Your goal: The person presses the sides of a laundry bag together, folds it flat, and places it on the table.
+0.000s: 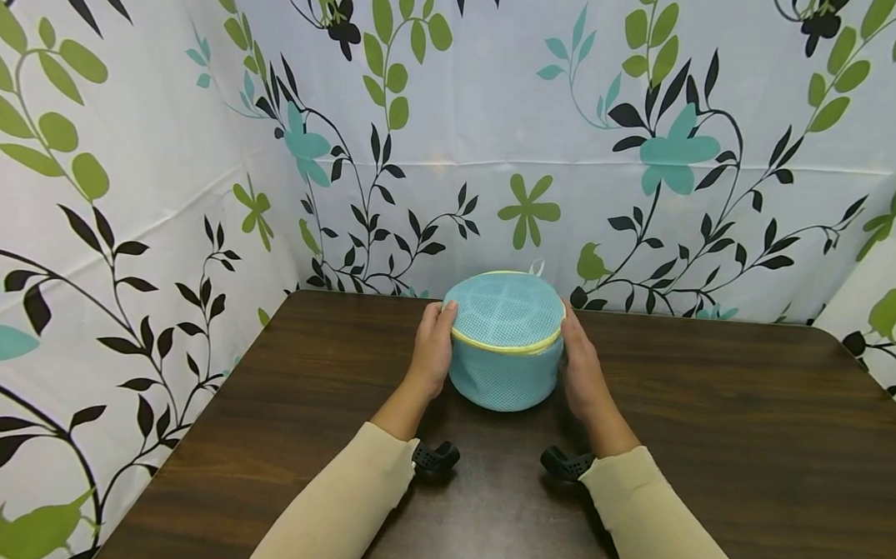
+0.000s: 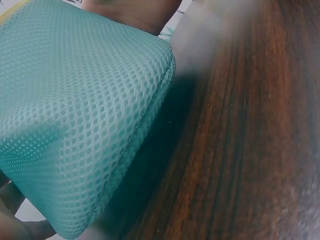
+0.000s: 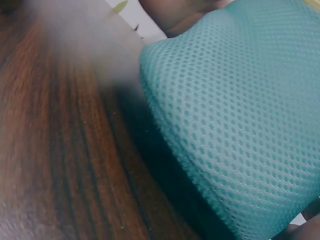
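Observation:
A round teal mesh laundry bag point(image 1: 505, 378) with yellow trim around its lid is held between the two hands. My left hand point(image 1: 433, 350) grips its left side, the thumb near the yellow rim. On the opposite side my right hand point(image 1: 583, 367) holds it the same way. In the left wrist view the mesh wall point(image 2: 100, 100) fills much of the picture, with its bottom edge over a dark shadow on the wood. The right wrist view shows the mesh point(image 3: 230, 110) close up too, its lower edge tilted above the tabletop. Fingers behind the bag are mostly hidden.
A dark brown wooden table point(image 1: 713, 408) spreads beneath the hands. White curtain cloth point(image 1: 500, 107) with leaf, flower and bird prints hangs behind it and along its sides. Black wrist devices point(image 1: 437, 457) show below both hands.

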Demonstrator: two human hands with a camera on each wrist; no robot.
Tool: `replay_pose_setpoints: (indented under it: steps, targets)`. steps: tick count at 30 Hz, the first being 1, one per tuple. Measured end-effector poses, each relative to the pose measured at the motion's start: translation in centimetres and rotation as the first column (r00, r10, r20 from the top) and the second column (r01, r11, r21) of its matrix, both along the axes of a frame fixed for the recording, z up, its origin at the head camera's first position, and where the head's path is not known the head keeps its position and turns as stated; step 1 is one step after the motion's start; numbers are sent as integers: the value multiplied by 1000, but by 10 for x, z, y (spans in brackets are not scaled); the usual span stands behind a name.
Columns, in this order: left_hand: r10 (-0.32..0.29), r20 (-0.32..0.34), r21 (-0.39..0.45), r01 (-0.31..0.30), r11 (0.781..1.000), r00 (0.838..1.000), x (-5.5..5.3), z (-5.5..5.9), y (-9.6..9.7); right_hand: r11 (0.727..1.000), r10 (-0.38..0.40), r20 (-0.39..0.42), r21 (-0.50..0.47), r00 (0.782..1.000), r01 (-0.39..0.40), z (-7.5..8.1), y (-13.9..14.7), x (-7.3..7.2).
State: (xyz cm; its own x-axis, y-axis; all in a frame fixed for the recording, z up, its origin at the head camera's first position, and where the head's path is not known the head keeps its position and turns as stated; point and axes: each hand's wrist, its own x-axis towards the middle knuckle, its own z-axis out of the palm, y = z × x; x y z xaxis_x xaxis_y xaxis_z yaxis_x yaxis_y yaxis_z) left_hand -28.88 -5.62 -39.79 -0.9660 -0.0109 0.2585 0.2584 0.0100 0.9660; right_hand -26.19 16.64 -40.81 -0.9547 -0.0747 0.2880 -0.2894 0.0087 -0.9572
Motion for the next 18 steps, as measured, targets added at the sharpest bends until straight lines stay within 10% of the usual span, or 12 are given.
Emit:
replay_pose_setpoints:
  steps: [18]
  targets:
    - [-63,-126,-306,22,952,990,-1,1,-2,950,-170,-93,247,981,188,2,-4,4]
